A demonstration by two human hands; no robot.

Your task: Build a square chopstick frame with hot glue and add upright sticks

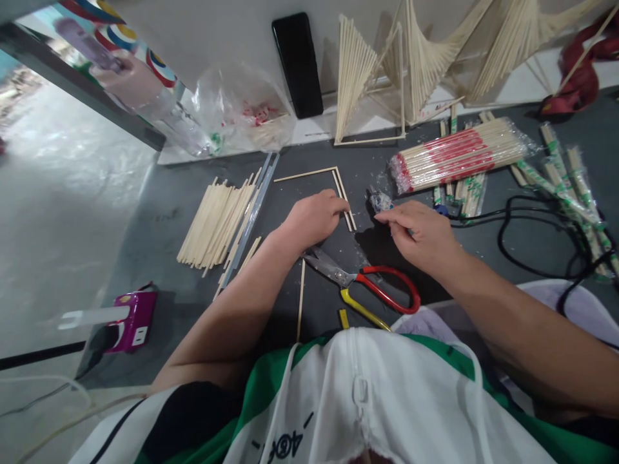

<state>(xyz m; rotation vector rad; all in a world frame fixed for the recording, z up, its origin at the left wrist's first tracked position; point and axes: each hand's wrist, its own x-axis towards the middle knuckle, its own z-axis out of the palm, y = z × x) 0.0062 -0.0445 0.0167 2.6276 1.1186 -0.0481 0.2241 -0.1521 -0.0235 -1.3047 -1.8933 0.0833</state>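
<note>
My left hand (pixel 316 220) rests low over the table, its fingers closed at two thin wooden sticks (pixel 344 196) lying side by side. Their far end meets another wooden stick (pixel 305 174) at a corner. To the right, my right hand (pixel 422 237) is closed around what looks like a hot glue gun, its glue-crusted nozzle (pixel 380 200) pointing up and left. Most of the gun's body is hidden by the hand. Between my forearms lie scissors (pixel 344 278) with one red and one yellow handle, blades toward my left wrist. A single stick (pixel 301 299) lies beside them.
Loose sticks (pixel 217 222) and clear glue sticks (pixel 254 216) lie left. Behind stand stick structures (pixel 355 77), a phone (pixel 297 64) and a plastic bag (pixel 236 109). Wrapped sticks (pixel 464 154) and a black cable (pixel 507 219) are right; a magenta device (pixel 133 319) sits at the left edge.
</note>
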